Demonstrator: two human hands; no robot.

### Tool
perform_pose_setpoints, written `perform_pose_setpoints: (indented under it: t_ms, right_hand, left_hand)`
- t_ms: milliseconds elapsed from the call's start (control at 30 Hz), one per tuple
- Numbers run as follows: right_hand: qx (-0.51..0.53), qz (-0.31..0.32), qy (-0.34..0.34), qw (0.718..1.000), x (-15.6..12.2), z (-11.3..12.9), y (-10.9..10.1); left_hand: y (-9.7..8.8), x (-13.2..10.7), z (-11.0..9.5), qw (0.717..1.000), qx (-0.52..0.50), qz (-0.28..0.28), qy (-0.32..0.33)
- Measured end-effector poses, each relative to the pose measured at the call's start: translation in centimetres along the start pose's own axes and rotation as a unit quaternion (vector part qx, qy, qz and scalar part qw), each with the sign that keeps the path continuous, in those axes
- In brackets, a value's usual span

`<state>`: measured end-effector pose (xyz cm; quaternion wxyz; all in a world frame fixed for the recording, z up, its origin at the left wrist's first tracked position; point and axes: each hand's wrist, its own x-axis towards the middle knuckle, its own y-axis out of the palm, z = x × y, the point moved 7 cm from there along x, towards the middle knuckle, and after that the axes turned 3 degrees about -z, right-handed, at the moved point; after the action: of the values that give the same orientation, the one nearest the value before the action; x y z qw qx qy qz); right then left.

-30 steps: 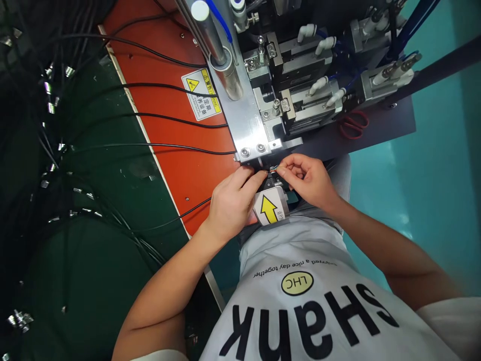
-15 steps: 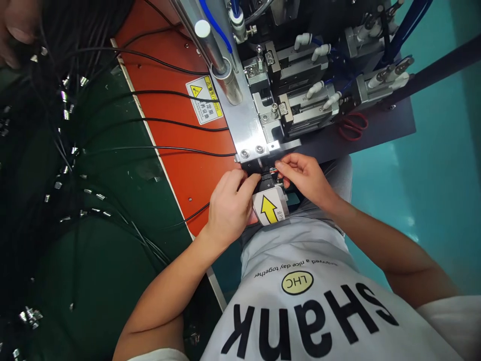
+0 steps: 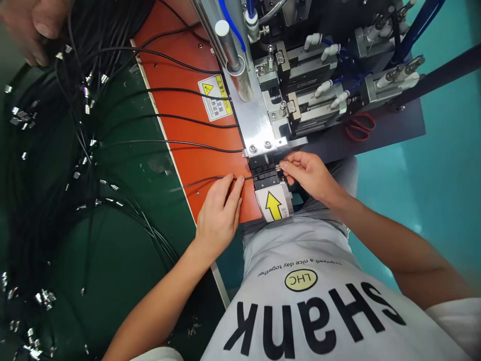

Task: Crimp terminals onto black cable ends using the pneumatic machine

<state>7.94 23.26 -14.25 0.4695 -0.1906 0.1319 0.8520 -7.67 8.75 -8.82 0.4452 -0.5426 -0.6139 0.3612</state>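
A black cable [image 3: 210, 178] runs across the orange plate and over a black slotted block [image 3: 263, 175] at the machine's near end. My left hand [image 3: 221, 208] pinches this cable just left of the block, thumb and index finger close together. On the block's right side, my right hand [image 3: 308, 176] grips the cable's thin end between thumb and fingertips; the tip itself is mostly hidden. Below the block sits a white-labelled cover with a yellow arrow [image 3: 273, 204].
Several other black cables [image 3: 195, 120] lead into the steel machine frame [image 3: 255, 128]. On the green table [image 3: 124, 271] lie bundles of cables with shiny metal ends [image 3: 45, 298]. Another person's hand [image 3: 48, 20] is at upper left. Red scissors [image 3: 359, 126] lie beside the pneumatic cylinders.
My left hand has slid left along the cable, away from the block, and the cable now shows lying across it. My right hand stays by the block's right side. The view has shifted slightly.
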Motion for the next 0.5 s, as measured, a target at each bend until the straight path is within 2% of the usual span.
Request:
perform_pose_setpoints:
  t_ms: [67, 167, 367, 500]
  right_hand:
    - [-0.008, 0.004, -0.004, 1.0, 0.0, 0.1, -0.1]
    - [-0.008, 0.011, -0.002, 1.0, -0.3, 0.1, -0.7]
    - [0.034, -0.031, 0.019, 0.999, -1.7, -1.1, -3.4]
    - [0.031, -0.057, 0.013, 0.998, -2.5, -1.0, -4.3]
  left_hand:
    - [0.1, 0.4, 0.8, 0.999, 0.004, 0.031, 0.041]
    - [-0.4, 0.7, 1.4, 0.997, 0.02, 0.024, 0.07]
    - [-0.4, 0.5, 1.5, 0.997, 0.006, 0.006, 0.072]
    - [-0.3, 3.0, 2.7, 0.999, 0.004, 0.006, 0.05]
